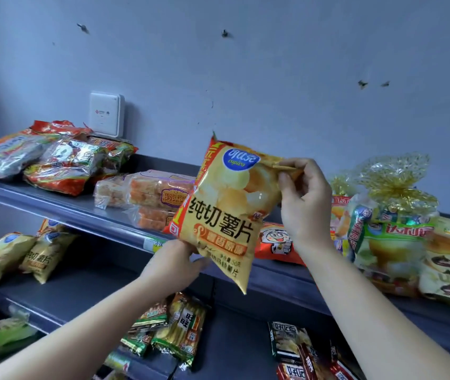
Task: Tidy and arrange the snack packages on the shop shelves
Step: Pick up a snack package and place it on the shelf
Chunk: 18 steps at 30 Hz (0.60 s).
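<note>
Far left, top shelf: We see a heap of shiny red and silver snack bags [62,163] lying on the grey top shelf [54,204]. A white box [107,113] sits on the wall behind them.
Left, lower shelf: We see two small yellow chip bags [26,256] leaning on each other on the shelf below.
Middle, top shelf: We see clear packs of orange rice bars [147,196] stacked flat.
Our left hand: Our left arm reaches up from the bottom left. Our left hand [174,263] is under the big bag, palm turned up. The fingers curl around the bag's bottom left corner and squeeze it.
Chip bag: The big yellow chip bag [224,215] is up in the air in front of the top shelf, between our two hands. It leans a little, its top to the left.
Our right hand: Our right arm comes up from the bottom right, wrist bent. Our right hand [306,198] is at the bag's top right corner. Thumb and fingertips press together and pinch that corner.
Right, top shelf: We see a red bag with a cartoon face [276,242] behind our wrist, then a green and yellow bag [393,242] with a gold net bow [393,182] above it.
Bottom shelf: We see green cracker packs [174,330] and dark snack packs [292,344].
</note>
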Each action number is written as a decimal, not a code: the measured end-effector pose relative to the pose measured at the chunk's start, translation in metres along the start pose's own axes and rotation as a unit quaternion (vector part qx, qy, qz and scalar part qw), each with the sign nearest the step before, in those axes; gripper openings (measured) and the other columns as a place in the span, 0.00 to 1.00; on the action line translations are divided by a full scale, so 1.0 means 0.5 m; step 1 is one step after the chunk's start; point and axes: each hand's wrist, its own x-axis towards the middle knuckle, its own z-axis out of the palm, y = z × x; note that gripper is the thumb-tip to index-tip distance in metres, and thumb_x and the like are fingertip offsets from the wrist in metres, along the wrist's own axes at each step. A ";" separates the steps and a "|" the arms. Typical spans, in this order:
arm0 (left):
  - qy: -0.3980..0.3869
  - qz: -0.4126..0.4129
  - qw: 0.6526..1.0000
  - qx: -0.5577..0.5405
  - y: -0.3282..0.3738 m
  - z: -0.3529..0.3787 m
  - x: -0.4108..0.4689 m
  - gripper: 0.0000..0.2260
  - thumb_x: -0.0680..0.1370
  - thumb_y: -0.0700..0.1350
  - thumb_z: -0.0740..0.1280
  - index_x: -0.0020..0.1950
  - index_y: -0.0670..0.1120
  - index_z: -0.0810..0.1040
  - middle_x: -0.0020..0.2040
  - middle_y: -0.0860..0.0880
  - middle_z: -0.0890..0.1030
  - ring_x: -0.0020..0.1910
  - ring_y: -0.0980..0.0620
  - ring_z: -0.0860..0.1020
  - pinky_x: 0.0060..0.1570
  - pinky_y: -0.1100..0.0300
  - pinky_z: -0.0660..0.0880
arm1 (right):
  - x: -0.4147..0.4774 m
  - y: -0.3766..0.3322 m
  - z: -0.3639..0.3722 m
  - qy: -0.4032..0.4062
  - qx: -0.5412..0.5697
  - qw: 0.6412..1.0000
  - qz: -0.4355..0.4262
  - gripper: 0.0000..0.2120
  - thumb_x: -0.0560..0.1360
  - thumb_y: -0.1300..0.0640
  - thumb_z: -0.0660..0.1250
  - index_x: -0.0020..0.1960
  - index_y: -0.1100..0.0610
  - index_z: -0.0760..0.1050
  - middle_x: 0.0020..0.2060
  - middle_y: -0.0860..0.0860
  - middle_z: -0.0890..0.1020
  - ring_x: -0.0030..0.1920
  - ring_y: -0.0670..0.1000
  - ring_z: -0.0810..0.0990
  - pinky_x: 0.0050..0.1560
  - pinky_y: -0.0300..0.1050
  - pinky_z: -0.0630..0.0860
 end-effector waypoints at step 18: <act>0.131 -0.373 0.888 -0.236 -0.314 -0.102 -0.310 0.18 0.71 0.42 0.73 0.58 0.45 0.71 0.46 0.48 0.79 0.41 0.52 0.77 0.36 0.59 0.76 | -0.316 -0.068 0.302 -0.166 0.092 0.976 0.110 0.08 0.76 0.63 0.65 0.47 0.50 0.76 0.42 0.42 0.81 0.45 0.47 0.79 0.45 0.53 0.79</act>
